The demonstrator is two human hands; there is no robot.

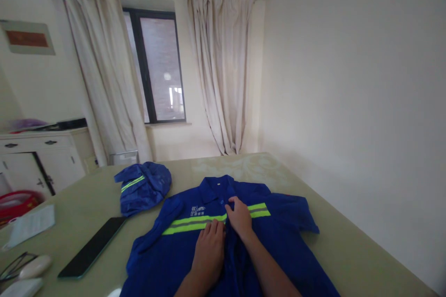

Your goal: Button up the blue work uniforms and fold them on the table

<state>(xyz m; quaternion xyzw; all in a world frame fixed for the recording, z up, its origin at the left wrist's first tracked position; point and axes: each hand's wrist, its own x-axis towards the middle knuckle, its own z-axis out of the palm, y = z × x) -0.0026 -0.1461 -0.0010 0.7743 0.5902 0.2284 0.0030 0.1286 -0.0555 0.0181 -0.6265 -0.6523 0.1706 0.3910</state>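
A blue short-sleeved work shirt (188, 250) lies front side up on the table, its collar pointing away from me. A yellow-green and grey reflective band crosses its chest, with a white logo above the band on the left. My right hand (239, 217) has thumb and forefinger closed on the front button edge, just below the collar. Lower down on the same edge, my left hand (211, 247) is bent over the cloth with its fingers together; its fingertips are partly hidden. Beyond the shirt's left sleeve sits a crumpled blue cap (148, 188) with a similar stripe.
On the table (348, 246) at left lie a dark tablet-like slab (92, 248), a white face mask (31, 226), glasses (17, 263) and a pale mouse-shaped object (35, 267). A red basin (19, 204) stands past the left edge. A wall (365, 102) borders the right side.
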